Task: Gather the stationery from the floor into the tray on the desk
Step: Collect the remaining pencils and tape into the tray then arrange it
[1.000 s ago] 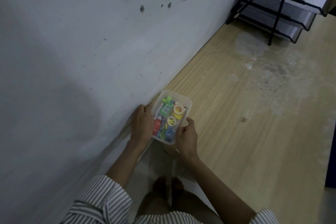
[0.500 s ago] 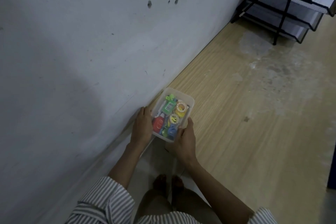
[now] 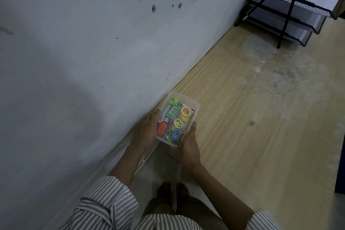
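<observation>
A small translucent plastic tray (image 3: 194,105) sits at the near left corner of the wooden desk (image 3: 252,127), close to the wall. It holds colourful stationery (image 3: 174,120): tape rolls, a green item, a red item and blue clips. My left hand (image 3: 146,131) grips the tray's left side. My right hand (image 3: 188,143) grips its near right corner, thumb on the rim. The tray's near end overhangs the desk edge.
A white wall (image 3: 84,52) runs along the desk's left side. A black mesh paper rack (image 3: 291,7) with white sheets stands at the far right of the desk. Below the desk edge are my feet (image 3: 172,189) on the pale floor.
The tray, held by both hands, has slid slightly forward and right along the desk near the wall. The grip is unchanged.
</observation>
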